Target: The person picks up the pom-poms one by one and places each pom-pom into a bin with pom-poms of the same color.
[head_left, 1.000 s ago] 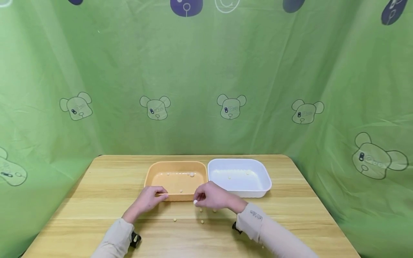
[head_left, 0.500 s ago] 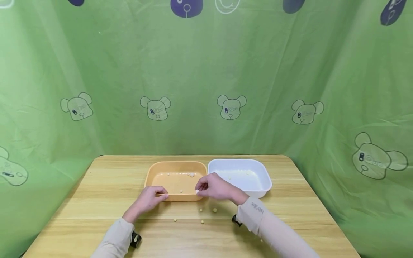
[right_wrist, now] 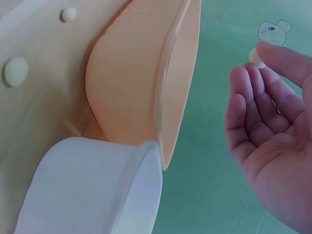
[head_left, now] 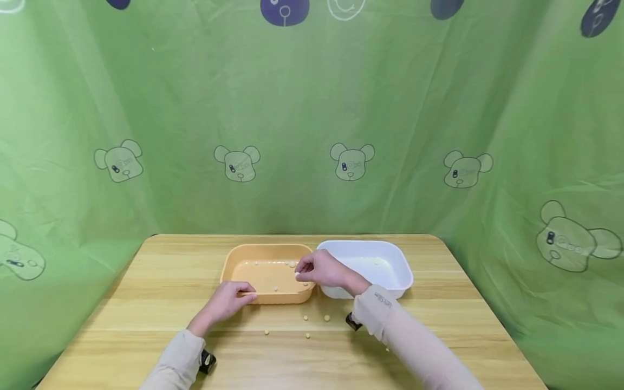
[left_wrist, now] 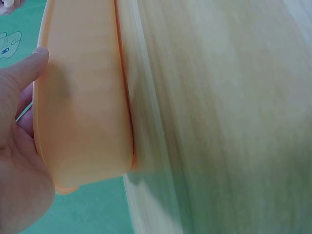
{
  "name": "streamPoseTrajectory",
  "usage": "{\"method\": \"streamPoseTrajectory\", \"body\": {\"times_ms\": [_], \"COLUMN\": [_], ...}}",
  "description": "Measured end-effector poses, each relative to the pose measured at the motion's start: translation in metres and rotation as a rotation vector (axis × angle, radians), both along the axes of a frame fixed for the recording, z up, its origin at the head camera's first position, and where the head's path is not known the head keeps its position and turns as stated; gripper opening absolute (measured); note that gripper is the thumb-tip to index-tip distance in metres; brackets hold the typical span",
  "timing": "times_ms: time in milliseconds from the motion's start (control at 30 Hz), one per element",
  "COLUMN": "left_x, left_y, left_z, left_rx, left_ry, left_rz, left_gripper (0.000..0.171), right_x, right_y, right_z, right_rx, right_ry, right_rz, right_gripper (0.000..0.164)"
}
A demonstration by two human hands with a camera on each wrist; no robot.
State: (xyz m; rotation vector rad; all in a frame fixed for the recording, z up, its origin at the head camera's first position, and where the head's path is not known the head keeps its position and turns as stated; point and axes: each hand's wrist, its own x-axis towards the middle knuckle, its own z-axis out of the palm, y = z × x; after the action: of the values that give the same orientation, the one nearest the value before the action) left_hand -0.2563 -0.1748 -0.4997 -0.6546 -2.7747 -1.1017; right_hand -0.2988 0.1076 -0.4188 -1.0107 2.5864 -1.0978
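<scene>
My left hand [head_left: 226, 300] grips the front rim of the orange tray [head_left: 280, 298] near its left corner. In the left wrist view the thumb [left_wrist: 34, 66] lies on the outside wall and the other fingers go behind the rim. Over the right part of that tray, my right hand [head_left: 325, 269] pinches a small white ball [right_wrist: 255, 57] between thumb and fingertips. Several small pale balls [head_left: 275, 289] lie on the orange tray's floor, one of them slightly bigger than the others. The right hand partly covers the tray's right side.
A white tray [head_left: 401, 283] stands right beside the orange one, with a small ball [head_left: 376, 262] inside. Several pale yellow balls [head_left: 327, 318] lie on the wooden table [head_left: 161, 281] in front of the trays. Green printed cloth [head_left: 292, 206] hangs around the table.
My right hand has risen with the white ball from in front of the orange tray, past its front rim, to above its right side. The left hand keeps its grip on the rim.
</scene>
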Motion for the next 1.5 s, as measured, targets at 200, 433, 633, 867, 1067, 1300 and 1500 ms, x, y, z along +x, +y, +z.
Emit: {"method": "streamPoseTrajectory", "body": {"times_ms": [200,433,633,867,1067,1300,1500], "left_x": [0.0,0.0,0.0,-0.001,-0.001,-0.002,-0.003], "left_y": [0.001,0.002,0.0,-0.001,-0.001,-0.002,-0.002], "left_z": [0.0,-0.001,-0.001,-0.003,-0.003,-0.003,-0.003], "left_rx": [0.003,-0.003,-0.003,0.007,0.004,0.004,0.004], "left_ry": [-0.009,-0.004,0.0,0.008,0.007,0.018,0.025], "left_rz": [0.002,0.011,0.011,0.004,0.006,0.001,-0.008], "left_gripper": [0.008,0.008,0.007,0.006,0.006,0.006,0.006], "right_x": [-0.01,-0.023,-0.031,-0.04,-0.046,-0.054,-0.06], "right_y": [-0.006,-0.013,-0.019,-0.029,-0.035,-0.039,-0.042], "right_z": [0.0,0.0,-0.001,0.001,0.001,-0.001,-0.003], "right_rx": [0.031,0.045,0.064,0.077,0.085,0.089,0.125], "right_ry": [-0.029,-0.042,-0.044,-0.067,-0.101,-0.131,-0.141], "right_rz": [-0.042,-0.063,-0.068,-0.087,-0.105,-0.102,-0.1], "right_gripper": [0.005,0.004,0.005,0.005,0.004,0.005,0.007]}}
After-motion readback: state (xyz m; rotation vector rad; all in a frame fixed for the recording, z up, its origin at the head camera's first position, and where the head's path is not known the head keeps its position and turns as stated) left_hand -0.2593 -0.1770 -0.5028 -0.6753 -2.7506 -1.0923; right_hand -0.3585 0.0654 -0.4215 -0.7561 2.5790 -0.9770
